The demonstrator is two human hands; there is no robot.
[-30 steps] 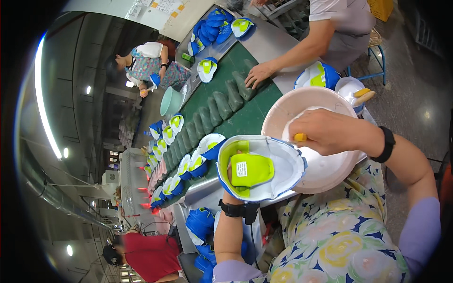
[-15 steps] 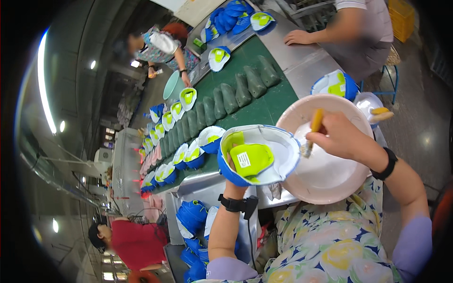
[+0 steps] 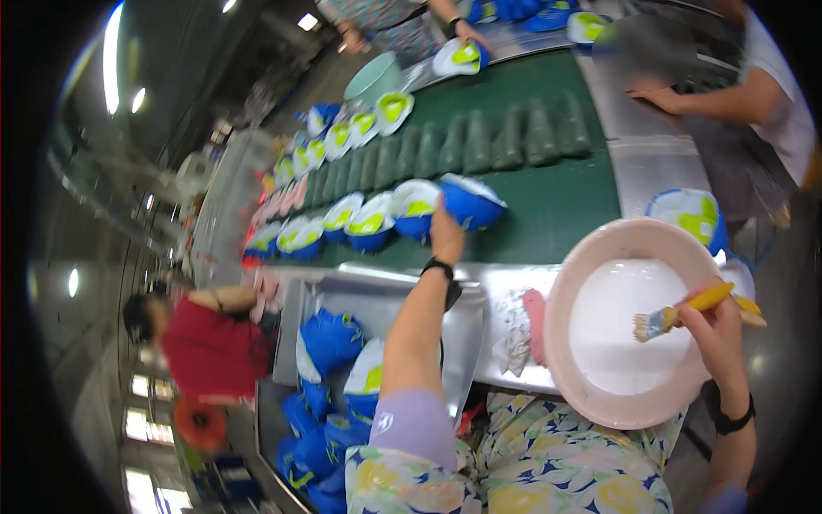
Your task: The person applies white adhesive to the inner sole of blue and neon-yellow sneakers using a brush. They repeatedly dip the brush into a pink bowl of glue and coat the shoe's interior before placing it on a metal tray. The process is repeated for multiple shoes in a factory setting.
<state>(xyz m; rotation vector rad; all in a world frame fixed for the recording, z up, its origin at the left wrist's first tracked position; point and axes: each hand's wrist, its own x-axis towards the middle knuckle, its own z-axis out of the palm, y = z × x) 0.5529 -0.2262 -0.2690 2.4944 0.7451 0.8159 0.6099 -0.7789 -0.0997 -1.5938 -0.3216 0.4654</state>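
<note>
My left hand reaches over the green conveyor belt, its fingers closed on a blue and white shoe upper. That upper is tilted at the right end of a row of similar uppers with lime-green insides. In my right hand is a paintbrush with a yellow handle, its pale bristles pointing left above a pink basin. White liquid covers the basin's bottom.
Dark shoe lasts line the belt's middle. A metal tray and a pile of blue uppers lie left of me. Across the belt, a co-worker's hand touches an upper near a green basin. Another person's arm rests at right.
My left hand has carried the upper from beside the pink basin forward onto the belt. The brush has left the upper's edge and is now over the basin. My view has shifted.
</note>
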